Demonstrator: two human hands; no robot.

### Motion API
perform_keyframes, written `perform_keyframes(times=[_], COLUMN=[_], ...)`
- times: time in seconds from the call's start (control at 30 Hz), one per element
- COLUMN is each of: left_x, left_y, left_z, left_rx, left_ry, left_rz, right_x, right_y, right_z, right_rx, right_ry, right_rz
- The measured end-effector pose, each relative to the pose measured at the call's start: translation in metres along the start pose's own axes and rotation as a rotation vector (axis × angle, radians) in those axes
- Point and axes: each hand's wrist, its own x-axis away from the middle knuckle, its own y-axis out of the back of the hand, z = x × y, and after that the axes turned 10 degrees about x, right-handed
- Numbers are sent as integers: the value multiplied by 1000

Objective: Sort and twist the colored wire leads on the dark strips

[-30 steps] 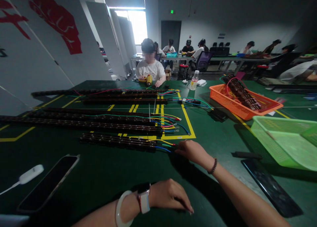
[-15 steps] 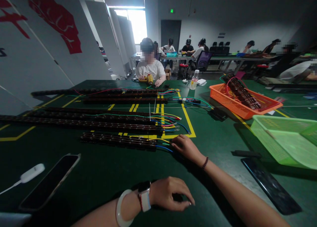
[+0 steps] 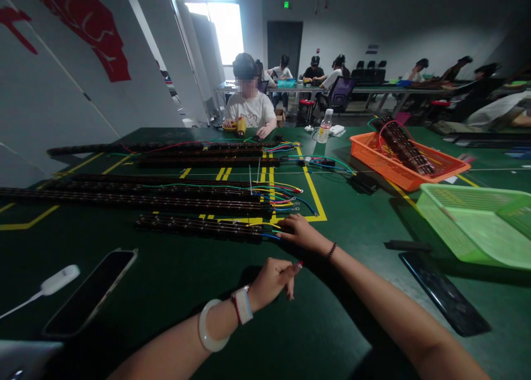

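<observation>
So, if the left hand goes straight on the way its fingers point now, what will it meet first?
Probably the right wrist, near its bead bracelet. The left hand points to the right and slightly away, and nothing lies between them. Depth is unclear, so it might pass just in front of the wrist.

Long dark wired strip [image 3: 199, 225] mid-frame on green table [image 3: 174, 294]; orange plastic basket [image 3: 385, 173] upper right, green mesh basket [image 3: 440, 225] below it; black slab phone [image 3: 89, 294] lower left.

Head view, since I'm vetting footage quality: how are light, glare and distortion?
Head view: the window is blown out, backlighting the room; the green table stays dim; the wired strip reads sharp; wide-lens distortion tilts the wall panels at left.
</observation>
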Motion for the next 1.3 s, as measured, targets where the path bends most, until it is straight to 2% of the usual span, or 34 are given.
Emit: perform_keyframes(times=[0.13, 0.2, 0.3, 0.47, 0.67, 0.9, 1.0, 1.17, 1.3], left_x=[-9, -13, -16, -16, -22, -30, -31, -32, -32], left_y=[7, 10, 12, 13, 16, 26, 27, 27, 28], left_z=[7, 11, 14, 13, 7, 9, 12, 13, 12], left_rx=[130, 174, 254, 325, 475, 747, 840, 945, 975], left_ry=[27, 15, -12, 17, 133, 188, 180, 118, 118], left_rz=[-174, -214, -232, -199, -177, -107, -156, -190, -199], right_x=[-7, -8, -6, -7, -12, -7, -3, 5, 6], right_y=[1, 1, 2, 3, 12, 19, 17, 8, 6], right_z=[3, 5, 7, 9, 14, 19, 24, 33, 34], right_rx=[-32, -114, -206, -206, -105, -91, 10, 241, 168], right_ry=[51, 43, 13, -22, -55, 0, -4, 111, 103], right_rz=[77, 143, 218, 237, 206, 236, 180, 31, 22])
